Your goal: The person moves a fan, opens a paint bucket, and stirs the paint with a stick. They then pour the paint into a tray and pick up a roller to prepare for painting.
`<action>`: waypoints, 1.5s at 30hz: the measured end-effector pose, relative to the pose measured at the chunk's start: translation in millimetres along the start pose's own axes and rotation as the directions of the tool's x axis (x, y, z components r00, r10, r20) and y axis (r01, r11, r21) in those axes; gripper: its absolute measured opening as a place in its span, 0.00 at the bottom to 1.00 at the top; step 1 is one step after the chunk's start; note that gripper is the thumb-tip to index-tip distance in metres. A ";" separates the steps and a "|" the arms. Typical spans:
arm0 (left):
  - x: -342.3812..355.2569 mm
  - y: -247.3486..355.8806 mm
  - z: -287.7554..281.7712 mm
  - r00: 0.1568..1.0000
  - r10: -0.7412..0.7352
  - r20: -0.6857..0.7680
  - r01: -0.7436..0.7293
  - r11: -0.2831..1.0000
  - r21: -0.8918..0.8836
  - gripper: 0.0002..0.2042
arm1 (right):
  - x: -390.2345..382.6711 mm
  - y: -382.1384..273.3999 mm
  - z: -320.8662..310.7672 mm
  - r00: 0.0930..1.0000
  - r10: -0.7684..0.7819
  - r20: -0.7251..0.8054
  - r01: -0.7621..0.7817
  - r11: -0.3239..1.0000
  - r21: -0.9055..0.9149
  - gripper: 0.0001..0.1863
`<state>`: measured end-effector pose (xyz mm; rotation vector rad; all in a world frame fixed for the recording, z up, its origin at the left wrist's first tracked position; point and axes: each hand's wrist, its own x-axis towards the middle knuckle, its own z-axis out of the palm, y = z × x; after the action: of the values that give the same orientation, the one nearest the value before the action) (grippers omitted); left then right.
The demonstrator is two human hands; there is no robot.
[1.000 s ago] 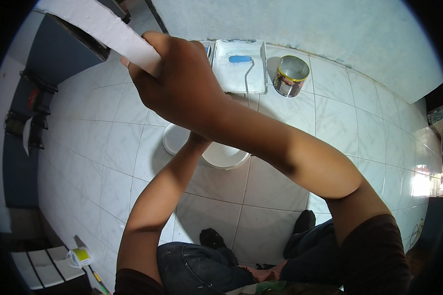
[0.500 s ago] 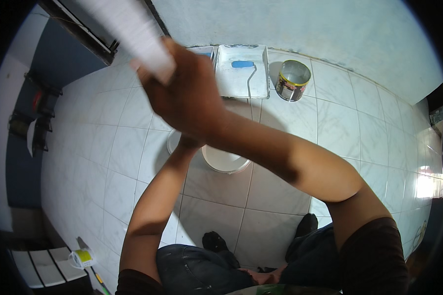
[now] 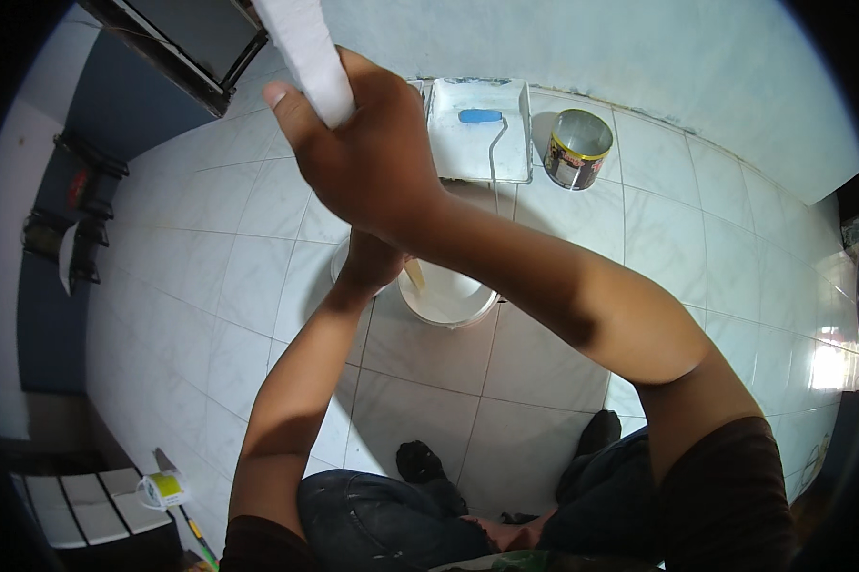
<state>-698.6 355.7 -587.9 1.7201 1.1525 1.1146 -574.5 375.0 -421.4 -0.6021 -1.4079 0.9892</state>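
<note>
Foremost, a white, thick bar [image 3: 307, 59] is gripped in the right hand [image 3: 377, 151], which is closed firmly around its lower end, the thumb being held out at the left. Just below, the left hand [image 3: 374, 259] is partly covered by the right; it is seen closed on a tan strip [image 3: 415, 274], by which the inside of a round white bucket [image 3: 456, 324] is entered at a slant. Whether bar and strip are one piece cannot be told, the junction being hidden by the hands. The bucket is set on pale floor tiles [image 3: 534, 367], ahead of two dark-covered feet [image 3: 420, 462]. Just to its left, a second white container [image 3: 337, 270] is mostly obscured. Farther off, a blue-handled tool [image 3: 480, 116] with a bent metal rod is laid across a white tray [image 3: 453, 157]. Beside the tray, at right, an open, yellow-rimmed can [image 3: 575, 170] is stood upright near a pale blue wall [image 3: 620, 48].
</note>
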 end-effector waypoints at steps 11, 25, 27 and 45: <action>13.8 -4.5 47.1 0.931 0.297 -0.213 -0.318 0.945 -0.071 0.09 | 1.4 12.4 15.4 0.965 -0.260 0.042 0.262 0.928 -0.264 0.09; 4.2 -26.5 24.7 0.982 0.109 -0.151 -0.102 0.993 0.055 0.11 | -6.4 10.5 15.5 0.936 -0.175 0.306 0.220 0.968 -0.122 0.09; 2.4 -22.9 21.5 0.953 0.283 -0.112 -0.265 0.952 0.153 0.10 | -5.1 11.4 21.2 0.946 -0.151 0.287 0.199 0.969 -0.147 0.08; 14.5 -2.2 28.0 0.984 0.016 -0.175 -0.027 0.998 -0.059 0.08 | -1.1 15.9 15.3 0.957 -0.181 0.228 0.228 0.953 -0.199 0.09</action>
<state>-670.0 366.5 -595.4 1.6167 1.1951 1.3217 -592.5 378.8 -433.5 -0.5131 -1.7463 0.7480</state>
